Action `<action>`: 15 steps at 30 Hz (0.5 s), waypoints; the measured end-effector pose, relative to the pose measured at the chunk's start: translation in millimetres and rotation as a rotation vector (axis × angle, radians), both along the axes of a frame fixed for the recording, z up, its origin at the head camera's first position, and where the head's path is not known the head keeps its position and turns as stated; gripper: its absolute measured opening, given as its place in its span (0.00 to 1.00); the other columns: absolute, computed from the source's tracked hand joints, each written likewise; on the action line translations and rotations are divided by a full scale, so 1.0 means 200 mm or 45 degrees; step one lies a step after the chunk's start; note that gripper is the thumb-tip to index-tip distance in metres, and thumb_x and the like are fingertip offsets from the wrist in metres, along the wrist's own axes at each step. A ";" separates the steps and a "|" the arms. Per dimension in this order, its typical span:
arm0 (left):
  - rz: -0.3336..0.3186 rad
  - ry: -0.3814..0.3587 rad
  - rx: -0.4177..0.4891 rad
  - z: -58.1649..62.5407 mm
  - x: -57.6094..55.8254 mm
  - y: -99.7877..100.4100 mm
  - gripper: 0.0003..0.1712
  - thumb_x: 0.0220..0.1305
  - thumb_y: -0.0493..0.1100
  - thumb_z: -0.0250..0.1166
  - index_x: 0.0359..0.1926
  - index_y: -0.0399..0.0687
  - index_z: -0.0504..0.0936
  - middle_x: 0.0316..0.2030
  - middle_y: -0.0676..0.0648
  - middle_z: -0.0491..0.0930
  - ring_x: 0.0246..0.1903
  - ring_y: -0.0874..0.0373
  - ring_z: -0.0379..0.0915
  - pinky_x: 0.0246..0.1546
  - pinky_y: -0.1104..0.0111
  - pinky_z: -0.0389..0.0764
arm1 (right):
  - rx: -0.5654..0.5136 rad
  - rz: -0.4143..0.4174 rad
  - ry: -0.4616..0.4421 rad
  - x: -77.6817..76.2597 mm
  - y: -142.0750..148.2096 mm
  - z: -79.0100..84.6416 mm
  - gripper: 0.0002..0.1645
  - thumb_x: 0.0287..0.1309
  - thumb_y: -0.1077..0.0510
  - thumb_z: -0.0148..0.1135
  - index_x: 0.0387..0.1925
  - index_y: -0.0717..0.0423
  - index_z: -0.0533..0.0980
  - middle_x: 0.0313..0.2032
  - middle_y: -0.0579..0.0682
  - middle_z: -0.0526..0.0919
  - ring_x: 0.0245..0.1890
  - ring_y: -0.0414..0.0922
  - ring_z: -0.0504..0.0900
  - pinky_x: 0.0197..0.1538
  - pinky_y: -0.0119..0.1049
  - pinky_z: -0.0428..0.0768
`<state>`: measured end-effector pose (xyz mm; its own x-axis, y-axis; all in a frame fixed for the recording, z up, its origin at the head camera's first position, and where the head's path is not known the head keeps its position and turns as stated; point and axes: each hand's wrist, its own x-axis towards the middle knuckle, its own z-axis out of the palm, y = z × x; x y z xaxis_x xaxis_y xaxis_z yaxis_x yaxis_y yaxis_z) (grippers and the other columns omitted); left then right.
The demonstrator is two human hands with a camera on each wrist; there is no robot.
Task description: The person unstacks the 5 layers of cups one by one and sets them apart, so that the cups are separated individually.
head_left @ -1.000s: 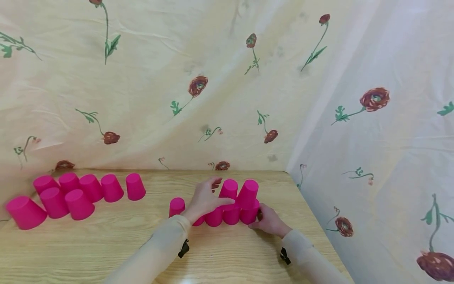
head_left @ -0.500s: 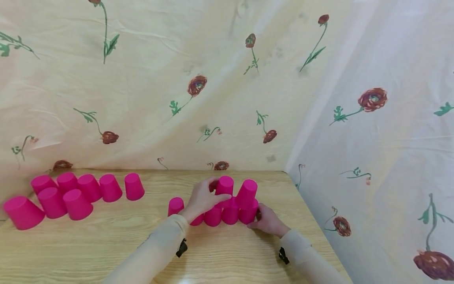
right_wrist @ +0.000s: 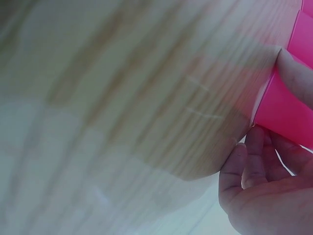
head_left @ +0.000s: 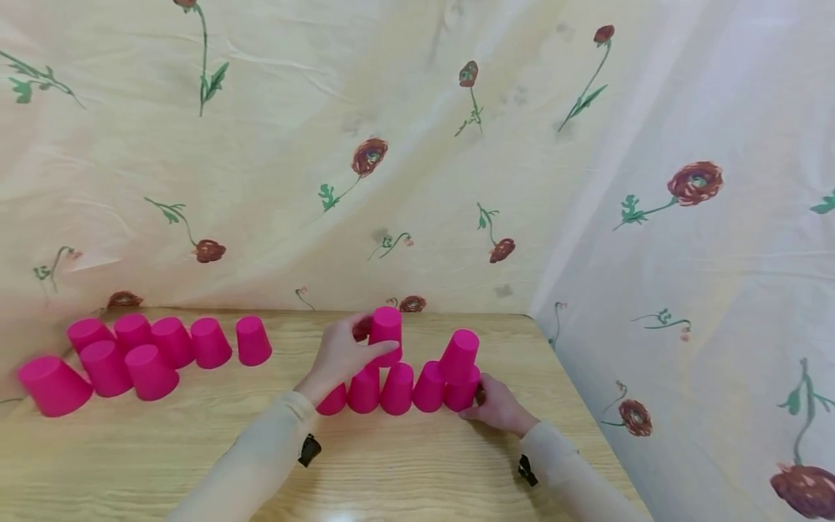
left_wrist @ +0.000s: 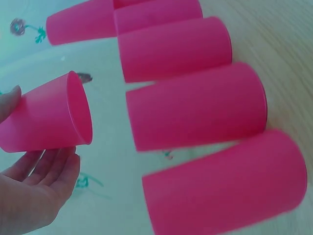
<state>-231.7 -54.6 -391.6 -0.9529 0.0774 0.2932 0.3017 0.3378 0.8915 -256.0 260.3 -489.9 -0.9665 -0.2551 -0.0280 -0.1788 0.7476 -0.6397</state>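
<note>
My left hand (head_left: 338,357) holds a pink plastic cup (head_left: 386,330) upside down, lifted just above a row of pink cups. In the left wrist view that cup (left_wrist: 39,117) sits between thumb and fingers, its open rim toward the row and apart from it. The row's cups (head_left: 396,391) stand mouth down, side by side. One upper cup (head_left: 460,353) rests on the two rightmost cups. At the right end, my right hand (head_left: 499,407) grips the lower part of the last cup (head_left: 462,391). In the right wrist view, thumb and fingers lie on both sides of this cup (right_wrist: 283,110).
Several more upside-down pink cups (head_left: 148,373) stand in a cluster at the left of the wooden table (head_left: 391,471). A flower-printed cloth (head_left: 274,181) hangs behind the table and along its right side.
My left hand took the left upper cup, raised it off the row and moved it left. The right hand stays at the end cup. The head view shifted slightly.
</note>
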 end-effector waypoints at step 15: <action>0.098 0.005 0.008 0.03 0.05 -0.26 0.32 0.51 0.55 0.74 0.55 0.49 0.78 0.46 0.48 0.80 0.45 0.51 0.75 0.46 0.59 0.78 | -0.008 0.001 0.009 0.00 0.00 0.00 0.35 0.42 0.60 0.78 0.52 0.56 0.71 0.43 0.47 0.77 0.39 0.47 0.74 0.47 0.44 0.76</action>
<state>-221.0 -105.9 -385.5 -0.9549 0.0021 0.2970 0.2784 0.3548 0.8925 -256.8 260.9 -489.1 -0.9665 -0.2559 -0.0192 -0.1841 0.7434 -0.6430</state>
